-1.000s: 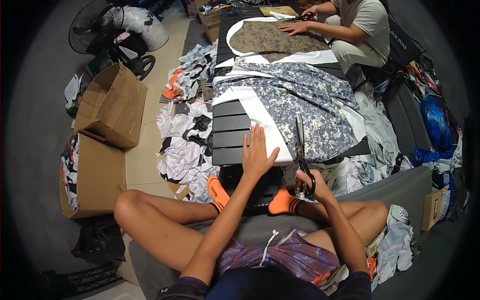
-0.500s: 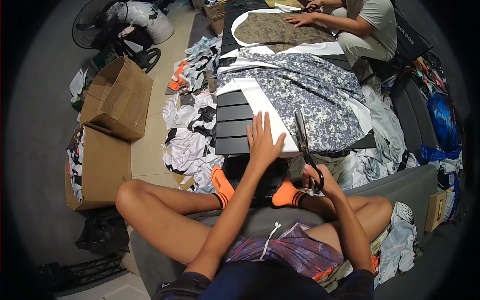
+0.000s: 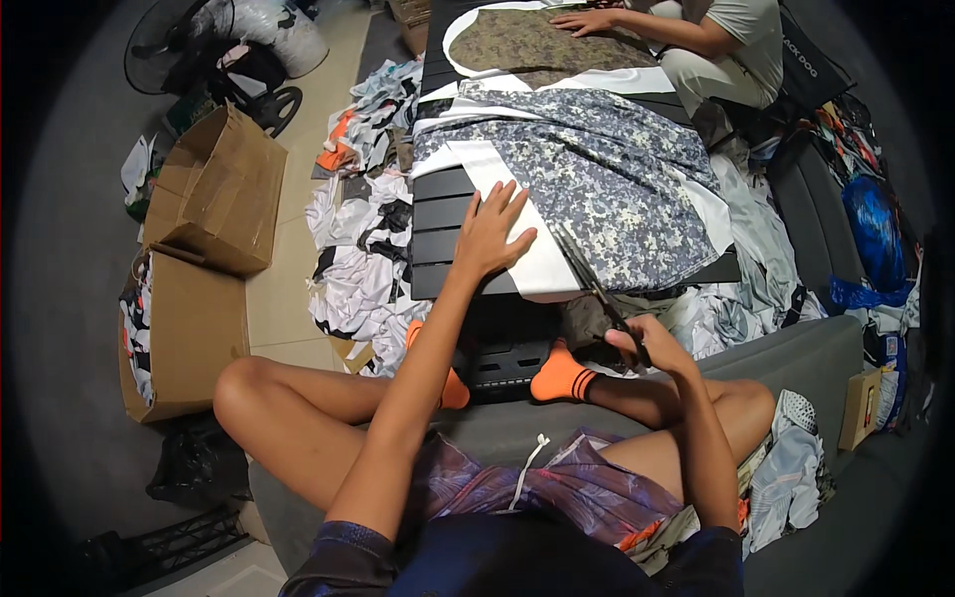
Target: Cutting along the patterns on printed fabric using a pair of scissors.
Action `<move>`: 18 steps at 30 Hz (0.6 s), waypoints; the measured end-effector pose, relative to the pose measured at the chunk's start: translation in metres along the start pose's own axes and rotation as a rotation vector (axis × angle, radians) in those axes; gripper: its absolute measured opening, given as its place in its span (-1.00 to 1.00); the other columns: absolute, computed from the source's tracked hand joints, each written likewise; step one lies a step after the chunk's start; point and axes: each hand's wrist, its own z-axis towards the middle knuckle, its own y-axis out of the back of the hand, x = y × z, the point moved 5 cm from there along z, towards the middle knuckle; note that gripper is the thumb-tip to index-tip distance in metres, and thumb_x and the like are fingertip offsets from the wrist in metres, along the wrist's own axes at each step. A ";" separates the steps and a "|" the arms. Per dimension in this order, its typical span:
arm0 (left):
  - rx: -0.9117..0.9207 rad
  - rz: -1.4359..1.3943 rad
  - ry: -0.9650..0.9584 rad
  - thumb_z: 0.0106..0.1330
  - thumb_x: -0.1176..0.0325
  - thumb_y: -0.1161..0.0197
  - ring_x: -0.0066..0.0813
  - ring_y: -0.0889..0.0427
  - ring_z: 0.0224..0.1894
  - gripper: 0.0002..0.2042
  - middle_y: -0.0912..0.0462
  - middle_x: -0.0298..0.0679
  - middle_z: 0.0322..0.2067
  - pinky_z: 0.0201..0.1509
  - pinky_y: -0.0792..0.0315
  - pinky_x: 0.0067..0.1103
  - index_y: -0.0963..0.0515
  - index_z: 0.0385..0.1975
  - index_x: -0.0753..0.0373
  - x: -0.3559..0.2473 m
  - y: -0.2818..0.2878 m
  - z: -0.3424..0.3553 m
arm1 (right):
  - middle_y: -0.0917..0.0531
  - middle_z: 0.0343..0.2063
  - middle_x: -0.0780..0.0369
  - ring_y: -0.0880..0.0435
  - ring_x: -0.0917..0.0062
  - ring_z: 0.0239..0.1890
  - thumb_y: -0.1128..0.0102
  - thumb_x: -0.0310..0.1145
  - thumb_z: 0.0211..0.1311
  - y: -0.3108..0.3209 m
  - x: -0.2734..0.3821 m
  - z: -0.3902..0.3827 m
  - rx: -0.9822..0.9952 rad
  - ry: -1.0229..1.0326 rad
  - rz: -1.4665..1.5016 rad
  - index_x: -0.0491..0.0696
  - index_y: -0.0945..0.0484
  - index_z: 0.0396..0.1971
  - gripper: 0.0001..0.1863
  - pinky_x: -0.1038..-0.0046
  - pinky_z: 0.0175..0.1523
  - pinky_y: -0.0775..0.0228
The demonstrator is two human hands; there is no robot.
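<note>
A grey camouflage-print fabric [image 3: 622,189] with a white border strip [image 3: 504,201] is spread over a black slatted table [image 3: 443,217]. My left hand [image 3: 491,231] presses on the strip near the table's front left part, fingers spread and palm down. In my right hand [image 3: 657,344], past the front edge, is a pair of scissors [image 3: 594,282] held by its handles. The blades point away and to the left, lying along the line where white meets print. How far they are parted is hard to see.
Across the table a co-worker's hand [image 3: 585,22] rests on brown camouflage fabric [image 3: 527,48]. Fabric scraps [image 3: 363,234] heap on the floor at left, beside open cardboard boxes [image 3: 199,323]. More pale cloth [image 3: 731,316] bunches at the table's right front, against the grey seat [image 3: 806,348].
My left hand has shifted left and slightly away along the white strip. The scissors have swung left, with two blades now discernible. The whole view has shifted slightly.
</note>
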 end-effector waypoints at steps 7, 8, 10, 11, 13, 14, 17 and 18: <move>0.024 0.052 0.002 0.23 -0.25 -0.04 -0.25 0.00 0.46 -0.18 -0.07 -0.16 0.41 0.49 0.17 -0.21 -0.14 0.37 0.19 0.002 -0.005 -0.004 | -0.44 -0.80 0.35 -0.40 0.70 -0.73 -0.25 0.08 0.20 0.004 0.008 -0.007 0.011 0.006 -0.011 -0.07 -0.44 -0.75 -0.44 0.57 -0.60 -0.14; 0.025 0.061 0.006 0.22 -0.27 -0.02 -0.26 0.00 0.46 -0.17 -0.07 -0.15 0.41 0.49 0.18 -0.21 -0.14 0.37 0.22 0.003 -0.004 -0.006 | -0.44 -0.81 0.35 -0.40 0.70 -0.73 -0.25 0.09 0.20 0.001 0.007 -0.005 0.017 -0.006 -0.021 -0.07 -0.44 -0.76 -0.44 0.57 -0.61 -0.14; 0.030 0.068 0.007 0.22 -0.28 -0.01 -0.26 0.01 0.46 -0.15 -0.07 -0.15 0.41 0.49 0.18 -0.21 -0.13 0.37 0.24 0.003 -0.006 -0.005 | -0.44 -0.82 0.35 -0.40 0.70 -0.74 -0.25 0.09 0.19 0.000 0.003 -0.003 0.021 -0.021 -0.027 -0.07 -0.43 -0.77 -0.43 0.58 -0.61 -0.14; 0.028 0.068 0.008 0.22 -0.29 -0.01 -0.26 0.01 0.46 -0.14 -0.07 -0.15 0.41 0.49 0.18 -0.21 -0.12 0.37 0.25 0.001 -0.006 -0.005 | -0.44 -0.82 0.35 -0.40 0.70 -0.74 -0.25 0.10 0.19 0.001 0.001 -0.002 0.016 -0.014 -0.039 -0.07 -0.43 -0.78 -0.42 0.58 -0.62 -0.14; 0.024 0.067 0.012 0.21 -0.31 -0.01 -0.26 0.02 0.47 -0.11 -0.06 -0.14 0.41 0.49 0.19 -0.22 -0.11 0.37 0.27 -0.001 -0.005 -0.005 | -0.42 -0.84 0.36 -0.40 0.69 -0.75 -0.24 0.11 0.19 0.003 -0.001 0.000 0.006 -0.001 -0.063 -0.07 -0.42 -0.80 -0.41 0.59 -0.62 -0.15; 0.025 0.066 0.013 0.21 -0.31 -0.01 -0.26 0.02 0.47 -0.11 -0.06 -0.14 0.41 0.49 0.19 -0.22 -0.11 0.37 0.27 -0.001 -0.005 -0.005 | -0.42 -0.84 0.36 -0.40 0.69 -0.75 -0.24 0.11 0.19 0.002 -0.002 0.002 0.007 -0.003 -0.063 -0.07 -0.42 -0.80 -0.41 0.59 -0.62 -0.15; 0.030 0.086 0.011 0.20 -0.31 -0.02 -0.26 0.02 0.47 -0.11 -0.06 -0.14 0.41 0.49 0.18 -0.22 -0.12 0.37 0.28 0.001 -0.005 -0.005 | -0.43 -0.85 0.34 -0.40 0.69 -0.77 -0.24 0.13 0.18 0.000 0.000 0.008 -0.015 -0.013 -0.035 -0.08 -0.43 -0.80 -0.39 0.58 -0.64 -0.14; 0.031 0.085 0.012 0.20 -0.31 -0.02 -0.26 0.02 0.47 -0.11 -0.06 -0.14 0.41 0.49 0.18 -0.22 -0.12 0.37 0.28 0.002 -0.005 -0.006 | -0.43 -0.85 0.34 -0.40 0.69 -0.77 -0.24 0.13 0.18 0.000 0.001 0.009 -0.014 -0.014 -0.035 -0.08 -0.43 -0.80 -0.39 0.58 -0.64 -0.14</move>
